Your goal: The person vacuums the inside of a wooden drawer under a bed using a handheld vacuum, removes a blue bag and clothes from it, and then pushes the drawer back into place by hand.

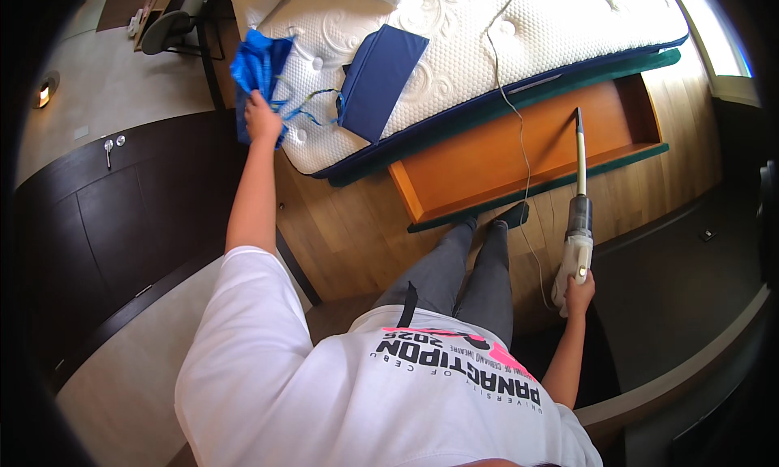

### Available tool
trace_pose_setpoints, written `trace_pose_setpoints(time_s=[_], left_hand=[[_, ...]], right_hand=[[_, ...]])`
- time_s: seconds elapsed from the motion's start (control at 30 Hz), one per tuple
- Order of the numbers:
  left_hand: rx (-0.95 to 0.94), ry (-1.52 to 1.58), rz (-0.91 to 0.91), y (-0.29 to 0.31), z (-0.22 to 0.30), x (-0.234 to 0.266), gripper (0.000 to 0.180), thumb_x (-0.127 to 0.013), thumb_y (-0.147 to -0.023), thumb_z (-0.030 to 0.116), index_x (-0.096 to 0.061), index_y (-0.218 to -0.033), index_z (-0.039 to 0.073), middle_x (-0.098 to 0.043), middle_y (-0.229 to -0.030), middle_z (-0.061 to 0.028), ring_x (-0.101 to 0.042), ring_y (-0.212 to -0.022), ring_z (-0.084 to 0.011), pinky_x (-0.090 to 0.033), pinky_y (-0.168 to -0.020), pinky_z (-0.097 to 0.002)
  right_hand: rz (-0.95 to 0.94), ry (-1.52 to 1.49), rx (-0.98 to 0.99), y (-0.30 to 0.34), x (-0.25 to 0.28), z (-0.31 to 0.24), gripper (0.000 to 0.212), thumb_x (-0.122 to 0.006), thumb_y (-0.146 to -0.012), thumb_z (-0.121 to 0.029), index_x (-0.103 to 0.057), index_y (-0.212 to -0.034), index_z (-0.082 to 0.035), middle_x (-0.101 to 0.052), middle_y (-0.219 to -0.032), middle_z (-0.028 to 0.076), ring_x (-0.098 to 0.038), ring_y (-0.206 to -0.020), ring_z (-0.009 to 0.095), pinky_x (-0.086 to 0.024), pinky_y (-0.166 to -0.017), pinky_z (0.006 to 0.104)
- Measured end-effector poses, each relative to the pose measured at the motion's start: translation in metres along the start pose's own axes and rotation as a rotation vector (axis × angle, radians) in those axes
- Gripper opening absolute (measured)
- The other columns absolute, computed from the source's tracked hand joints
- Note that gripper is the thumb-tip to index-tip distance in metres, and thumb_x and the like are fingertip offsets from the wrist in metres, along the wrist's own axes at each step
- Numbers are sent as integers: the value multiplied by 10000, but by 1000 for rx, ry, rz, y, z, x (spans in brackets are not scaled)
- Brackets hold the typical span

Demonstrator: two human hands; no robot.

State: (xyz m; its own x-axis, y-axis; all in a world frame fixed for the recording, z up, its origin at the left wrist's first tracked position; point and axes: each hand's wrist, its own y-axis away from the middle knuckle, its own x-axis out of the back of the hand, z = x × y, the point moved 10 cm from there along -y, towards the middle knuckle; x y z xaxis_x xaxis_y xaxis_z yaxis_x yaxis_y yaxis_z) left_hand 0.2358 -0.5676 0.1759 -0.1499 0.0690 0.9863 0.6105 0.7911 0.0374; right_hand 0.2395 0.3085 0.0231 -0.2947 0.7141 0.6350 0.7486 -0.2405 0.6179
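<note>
My right hand [579,295] is wrapped round the handle of a white stick vacuum cleaner [578,232] with a clear grey dust cup. Its nozzle reaches into an open wooden drawer [487,154] that is pulled out from under the bed. Stretched far to the left, my left hand [261,120] is closed on a crumpled blue bag [264,61] at the mattress corner. Blue patterned straps trail from it toward a flat navy fabric panel [383,81] lying on the white quilted mattress [462,29].
A thin cord [523,154] runs from the mattress across the drawer down to the vacuum. Dark cabinets [122,199] stand at the left, with a grey chair [172,30] behind. A dark surface [690,264] lies at the right, and a window [714,29] at the far right.
</note>
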Motion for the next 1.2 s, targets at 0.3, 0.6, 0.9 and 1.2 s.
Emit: trace_pose_setpoints(time_s=[0.3,0.6,0.9,1.2], left_hand=[[27,394,-347,35,135,-125,935,-813,-579,460,-379,-1283,23,-518,-1217,-222,-511,-1123,-359,-362,-1003,-413],[-529,426,97,86,203,-12,214,-666,-757,141,-580,-950,108,-548,-982,-176,-547,-889,-372,-432,-808,-436],[-585,849,-189,152,258,-19,189,-603,-846,188,-603,-1009,94,-617,-933,-151,-610,-795,-294,-479,-707,-356],[-479,924,14,131,247,16,151,-524,-841,31,-628,-934,88,-642,-816,-127,-631,-735,-286,-467,-633,-337]], right_hand=[[-54,22,-4,3,-2,-16,240,-595,-741,-54,-553,-966,16,-518,-580,54,-497,-404,134,-396,-374,279],[48,61,204,-9,-2,17,254,-623,-741,-65,-552,-970,18,-525,-584,60,-493,-404,137,-398,-371,286],[-18,-21,6,6,-3,-16,234,-616,-743,-64,-550,-952,15,-521,-591,59,-493,-411,124,-404,-373,278],[-15,-5,53,2,-3,-9,206,-632,-805,-170,-552,-912,-14,-463,-517,9,-456,-389,105,-385,-361,260]])
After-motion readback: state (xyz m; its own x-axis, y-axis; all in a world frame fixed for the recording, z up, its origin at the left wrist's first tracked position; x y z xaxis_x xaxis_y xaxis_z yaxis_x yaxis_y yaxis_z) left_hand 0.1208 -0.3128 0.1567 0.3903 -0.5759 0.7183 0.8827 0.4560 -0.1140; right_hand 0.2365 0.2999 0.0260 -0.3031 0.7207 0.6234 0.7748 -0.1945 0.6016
